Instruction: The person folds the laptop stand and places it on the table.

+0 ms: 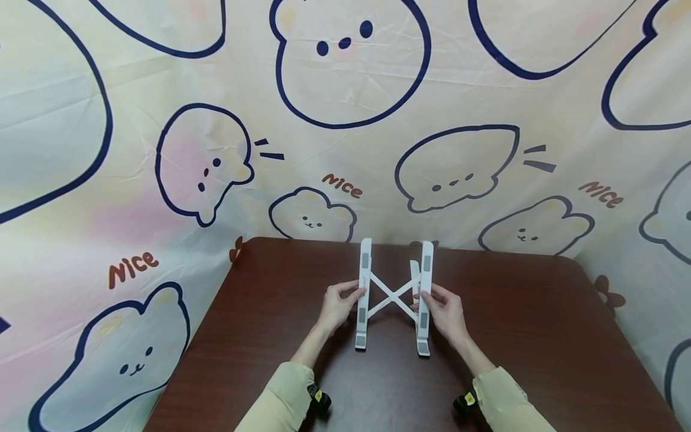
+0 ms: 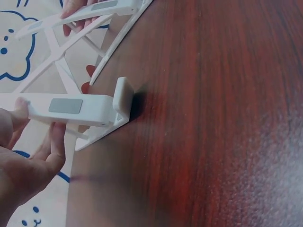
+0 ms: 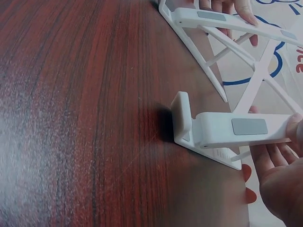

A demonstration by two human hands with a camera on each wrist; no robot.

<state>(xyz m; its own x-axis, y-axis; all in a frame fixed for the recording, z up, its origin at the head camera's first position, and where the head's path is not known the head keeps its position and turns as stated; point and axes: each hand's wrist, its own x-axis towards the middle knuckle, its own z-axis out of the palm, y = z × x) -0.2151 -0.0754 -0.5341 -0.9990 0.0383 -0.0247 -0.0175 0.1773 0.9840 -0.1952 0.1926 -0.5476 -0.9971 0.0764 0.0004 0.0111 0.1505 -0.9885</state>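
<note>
A white folding laptop stand (image 1: 364,300) stands unfolded on the brown table, its two long side arms joined by an X-shaped brace (image 1: 393,296). Grey pads line the top of the arms, and a raised lip (image 2: 124,97) shows at the near end of the left one. My left hand (image 1: 336,307) grips the left arm from outside, thumb on top and fingers beneath. On the opposite side, my right hand (image 1: 449,312) holds the right arm (image 3: 248,130) the same way. Part of the right fingers is hidden behind that arm in the head view.
The dark wood-grain table (image 1: 513,336) spreads around the stand, its far edge just behind it. A pale cloth (image 1: 345,90) printed with cartoon bears hangs behind and beside the table. Black wrist cameras (image 1: 320,398) sit by both light yellow-green sleeves (image 1: 283,396).
</note>
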